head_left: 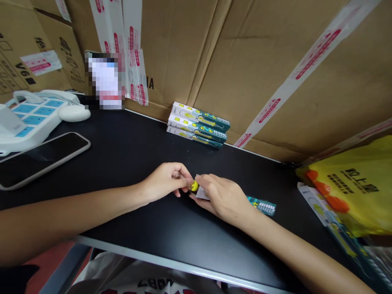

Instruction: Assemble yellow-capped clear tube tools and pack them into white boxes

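Note:
Over the middle of the black table, my left hand (pixel 171 179) pinches the ring end of a yellow item (pixel 194 186). A metal ring shows between its fingers. My right hand (pixel 222 196) is wrapped round a slim white and teal box (pixel 263 206), whose printed end sticks out to the right below the wrist. The yellow end lies at the left, open end of this box; the rest of the item is hidden by the box and the fingers. My two hands nearly touch.
Several similar boxes (pixel 196 126) are stacked against the cardboard at the back. A phone (pixel 43 159) and a white power strip (pixel 33 118) lie left. At right, a yellow bag (pixel 364 183) sits beside another slim box (pixel 315 204). The table's front edge (pixel 171 263) runs below.

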Motion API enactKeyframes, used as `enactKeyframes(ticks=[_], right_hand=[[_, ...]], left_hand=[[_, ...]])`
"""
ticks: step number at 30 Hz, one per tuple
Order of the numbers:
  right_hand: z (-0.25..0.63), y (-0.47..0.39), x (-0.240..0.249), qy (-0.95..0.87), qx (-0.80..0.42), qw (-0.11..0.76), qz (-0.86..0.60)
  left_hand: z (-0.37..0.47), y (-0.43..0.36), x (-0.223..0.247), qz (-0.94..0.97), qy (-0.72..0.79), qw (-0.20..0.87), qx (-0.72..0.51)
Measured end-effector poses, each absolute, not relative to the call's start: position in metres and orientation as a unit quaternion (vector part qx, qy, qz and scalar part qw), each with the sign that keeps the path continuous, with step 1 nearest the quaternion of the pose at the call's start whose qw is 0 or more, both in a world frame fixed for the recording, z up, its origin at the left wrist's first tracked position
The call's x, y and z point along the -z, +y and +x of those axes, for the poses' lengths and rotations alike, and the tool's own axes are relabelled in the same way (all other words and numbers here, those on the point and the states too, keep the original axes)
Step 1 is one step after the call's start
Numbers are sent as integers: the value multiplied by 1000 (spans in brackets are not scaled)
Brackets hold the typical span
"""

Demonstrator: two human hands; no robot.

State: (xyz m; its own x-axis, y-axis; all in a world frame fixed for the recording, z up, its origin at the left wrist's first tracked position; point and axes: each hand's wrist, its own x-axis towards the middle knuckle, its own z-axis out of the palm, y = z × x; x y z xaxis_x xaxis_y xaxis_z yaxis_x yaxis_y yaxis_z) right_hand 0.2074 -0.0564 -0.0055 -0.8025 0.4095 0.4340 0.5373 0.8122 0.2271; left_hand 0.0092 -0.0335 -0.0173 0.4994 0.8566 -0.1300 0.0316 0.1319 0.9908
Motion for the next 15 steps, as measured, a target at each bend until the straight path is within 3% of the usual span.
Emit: enactKeyframes(ticks=[6,11,15], right_hand=[[202,-56,8,-938,148,163,-268],[211,-45,4,-910,156,219,-315],[222,-40,3,-899,151,209,-354]], left_hand=[[16,-39,27,614,376,601,-348],[11,-33,21,568,382,641,-346],[5,-29,15,541,382,674,-327]])
